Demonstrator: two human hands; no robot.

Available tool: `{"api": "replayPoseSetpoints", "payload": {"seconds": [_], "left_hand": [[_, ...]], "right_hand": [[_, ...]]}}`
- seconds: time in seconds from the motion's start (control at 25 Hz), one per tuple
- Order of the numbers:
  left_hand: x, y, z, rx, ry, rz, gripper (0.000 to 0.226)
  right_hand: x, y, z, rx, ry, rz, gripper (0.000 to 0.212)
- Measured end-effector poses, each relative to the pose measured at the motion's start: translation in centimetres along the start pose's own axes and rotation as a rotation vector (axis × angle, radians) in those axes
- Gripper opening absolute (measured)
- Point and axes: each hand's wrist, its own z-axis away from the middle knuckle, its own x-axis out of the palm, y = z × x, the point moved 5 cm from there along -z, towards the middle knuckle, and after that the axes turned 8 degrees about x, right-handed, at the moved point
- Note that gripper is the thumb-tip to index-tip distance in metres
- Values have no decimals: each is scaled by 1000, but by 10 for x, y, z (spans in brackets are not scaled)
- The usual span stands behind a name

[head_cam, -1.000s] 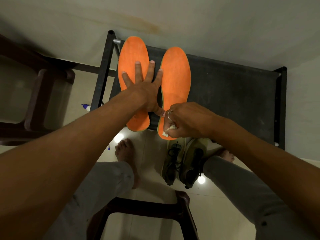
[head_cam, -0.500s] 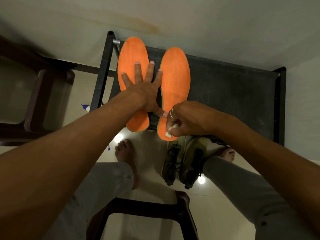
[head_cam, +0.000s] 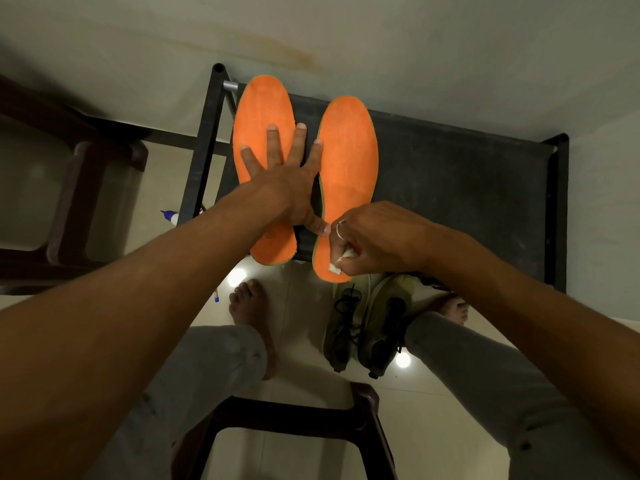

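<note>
Heel scrub on the right insole [head_cam: 349, 157], hardly budging!
Head view: right hand [head_cam: 377, 240] still pinches the wad [head_cam: 335, 268] at that heel, over the desk [head_cam: 467, 188] near edge; same spot as a second ago, so this patch likely needs more. Left hand [head_cam: 284, 181], flat and spread, pins the left insole [head_cam: 263, 109] and its twin. Dark desk against a pale wall [head_cam: 415, 46], shoes [head_cam: 367, 323] below its edge.

left hand [head_cam: 287, 181] flat across orange insoles [head_cam: 348, 174]; right hand [head_cam: 370, 240] pinches white wad [head_cam: 341, 260].
</note>
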Motion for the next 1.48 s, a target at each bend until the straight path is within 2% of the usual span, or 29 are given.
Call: {"api": "replayPoseSetpoints", "payload": {"seconds": [0.28,0.48,0.68,0.88,1.08,1.16,1.28,1.36,1.48], "left_hand": [[1,-1,0,1,3,0,148],[1,-1,0,14,3,8,151],[0,-1,1,6,12,-3,148],[0,-1,2,21,3,2,150],[-1,0,1,2,9,-13,148],[-1,0,1,4,7,-4,148],[1,-1,2,17,-5,-3,151],[1,-2,2,20,-11,2,151],[1,-2,1,20,-14,9,152]], "right_hand": [[-10,-6,1,18,137,-162,11],[-12,16,2,69,-40,-213,6],[-10,7,-4,47,141,-196,12],[-11,32,-1,110,-71,-283,14],[-5,15,-5,21,101,-379,10],[-6,16,-6,24,37,-409,8],[-11,36,-3,139,-105,-345,10],[-12,43,-2,184,-89,-322,15],[-11,40,0,161,-7,-376,12]]}}
